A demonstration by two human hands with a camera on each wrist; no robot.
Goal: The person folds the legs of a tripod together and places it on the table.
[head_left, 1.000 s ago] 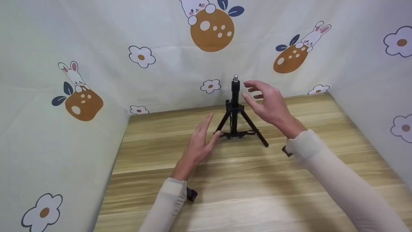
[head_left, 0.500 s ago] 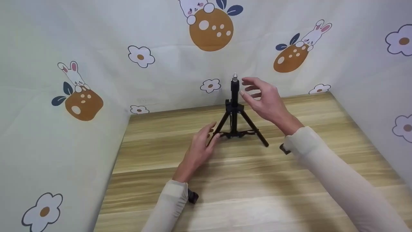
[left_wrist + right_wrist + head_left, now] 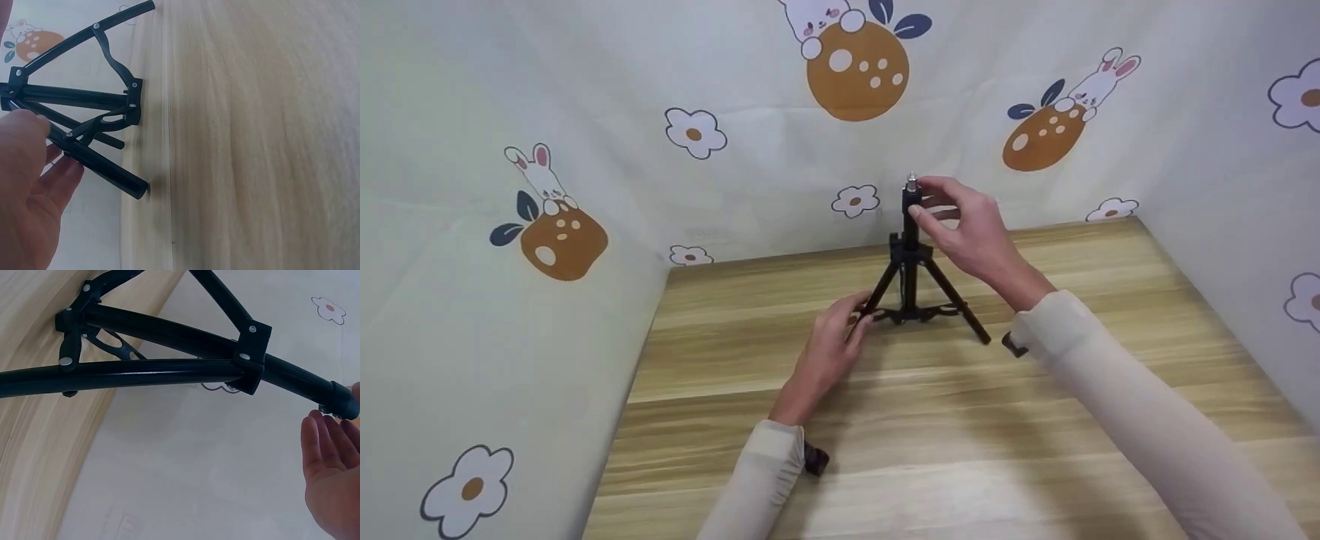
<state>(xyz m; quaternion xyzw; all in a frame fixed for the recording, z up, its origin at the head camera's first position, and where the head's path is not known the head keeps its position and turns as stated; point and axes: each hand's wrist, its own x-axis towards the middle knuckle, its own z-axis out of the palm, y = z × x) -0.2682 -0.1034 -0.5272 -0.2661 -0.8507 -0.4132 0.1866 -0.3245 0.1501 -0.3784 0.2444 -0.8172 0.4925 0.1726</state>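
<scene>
A black tripod stand (image 3: 910,285) stands upright on the wood-grain table, its legs spread and a silver stud (image 3: 912,181) on top. My left hand (image 3: 826,343) holds the left leg; in the left wrist view the thumb lies on one side of that leg (image 3: 109,173) and fingers on the other. Up at the collar (image 3: 342,400) of the centre column, my right hand (image 3: 979,229) has its thumb in front and its fingers behind, pinching it. The right thumb is mostly cut off in the right wrist view.
The wooden tabletop (image 3: 900,450) spreads in front of the stand. A pale cloth (image 3: 765,157) printed with rabbits, oranges and flowers rises close behind it and on both sides. Dark wrist devices (image 3: 815,459) show at the cuffs.
My left hand has moved down and in, from beside the left leg to a hold on it. The right hand has moved left onto the collar, and its gap from the column has closed.
</scene>
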